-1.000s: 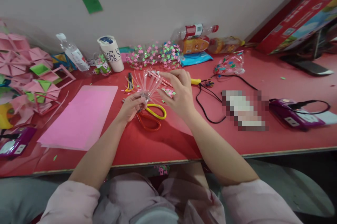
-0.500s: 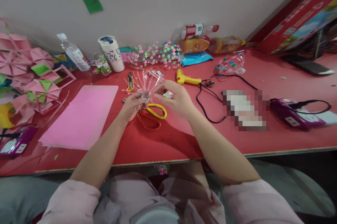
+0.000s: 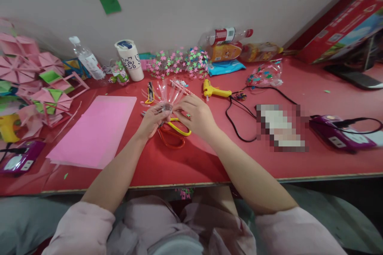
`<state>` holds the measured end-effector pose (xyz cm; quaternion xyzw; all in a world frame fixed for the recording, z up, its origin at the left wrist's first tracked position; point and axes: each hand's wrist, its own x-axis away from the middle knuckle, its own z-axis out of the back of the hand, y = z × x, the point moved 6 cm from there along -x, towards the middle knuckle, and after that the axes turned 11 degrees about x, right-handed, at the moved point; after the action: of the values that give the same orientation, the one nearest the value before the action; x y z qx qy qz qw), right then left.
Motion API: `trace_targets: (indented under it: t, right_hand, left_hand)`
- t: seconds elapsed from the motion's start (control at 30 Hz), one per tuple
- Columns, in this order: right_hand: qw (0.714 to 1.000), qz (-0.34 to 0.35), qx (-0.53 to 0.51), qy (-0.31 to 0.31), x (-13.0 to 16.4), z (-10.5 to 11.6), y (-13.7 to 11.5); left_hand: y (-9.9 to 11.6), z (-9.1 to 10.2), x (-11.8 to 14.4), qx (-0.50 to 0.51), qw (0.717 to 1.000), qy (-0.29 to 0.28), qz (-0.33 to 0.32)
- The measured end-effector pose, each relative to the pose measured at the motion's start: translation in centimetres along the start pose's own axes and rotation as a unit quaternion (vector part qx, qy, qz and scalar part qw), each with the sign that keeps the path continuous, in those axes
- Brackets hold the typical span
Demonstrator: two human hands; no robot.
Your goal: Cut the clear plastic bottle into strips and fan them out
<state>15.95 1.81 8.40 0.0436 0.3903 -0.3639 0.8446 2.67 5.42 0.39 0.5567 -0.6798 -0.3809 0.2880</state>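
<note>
A clear plastic spray of thin pink-tipped strips (image 3: 168,94) sits at frame centre, pinched at its base by the left hand (image 3: 153,118) and the right hand (image 3: 195,114) (both closed on it). Scissors (image 3: 173,131) lie beneath; a yellow glue gun (image 3: 214,90) lies upper right.

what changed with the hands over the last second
The right hand came back from up by the yellow glue gun, which it had covered, and closed in on the clear strip bundle. The left hand kept its hold on the bundle's base. The scissors and the pink sheet lay where they were.
</note>
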Motion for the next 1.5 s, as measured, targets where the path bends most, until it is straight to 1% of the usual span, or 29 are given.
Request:
trace_targets:
  t: [0.23,0.3,0.4,0.5,0.6,0.77,1.0,1.13,1.23,1.4,1.43,1.5]
  right_hand:
    - [0.999,0.023,0.015,-0.021,-0.1,-0.3,0.0]
    - [1.000,0.014,-0.006,-0.014,-0.1,-0.1,0.2]
    - [0.999,-0.021,-0.046,0.004,0.0,0.3,0.8]
    - [0.996,-0.046,-0.070,-0.003,0.0,0.4,1.0]
    - [0.995,-0.056,-0.078,-0.005,0.0,0.5,1.1]
    - [0.996,-0.055,-0.076,-0.005,0.0,0.5,1.1]
    - [0.999,-0.007,-0.036,0.004,-0.2,0.8,0.4]
    - [1.000,-0.009,-0.023,0.002,-0.2,1.2,0.2]
    - [0.999,-0.028,-0.035,0.029,-0.2,1.8,0.1]
    - [0.987,-0.096,-0.042,0.126,0.2,3.1,0.9]
    - [0.985,-0.103,-0.036,0.133,0.2,3.2,1.0]
    - [0.986,-0.104,-0.022,0.129,0.2,2.9,1.3]
  left_hand:
    - [-0.1,0.0,-0.1,0.016,1.000,0.016,-0.001]
    - [-0.1,0.0,-0.1,0.018,1.000,0.011,-0.001]
    - [0.2,-0.2,0.0,0.000,1.000,-0.007,-0.012]
    - [0.4,0.0,-0.1,-0.023,0.999,-0.015,-0.020]
    - [0.5,0.2,-0.1,-0.049,0.999,-0.015,-0.019]
    - [0.5,0.0,0.0,-0.079,0.996,-0.035,-0.017]
    - [0.9,0.3,-0.2,-0.038,0.998,0.000,-0.044]
    - [1.1,0.5,-0.3,-0.017,0.999,0.015,-0.049]
    - [1.3,0.9,-0.5,0.005,0.998,0.036,-0.057]
    - [1.6,1.1,-0.6,0.025,0.996,0.043,-0.073]
    - [1.6,1.1,-0.6,0.028,0.996,0.043,-0.075]
    - [1.7,1.0,-0.5,0.031,0.996,0.044,-0.078]
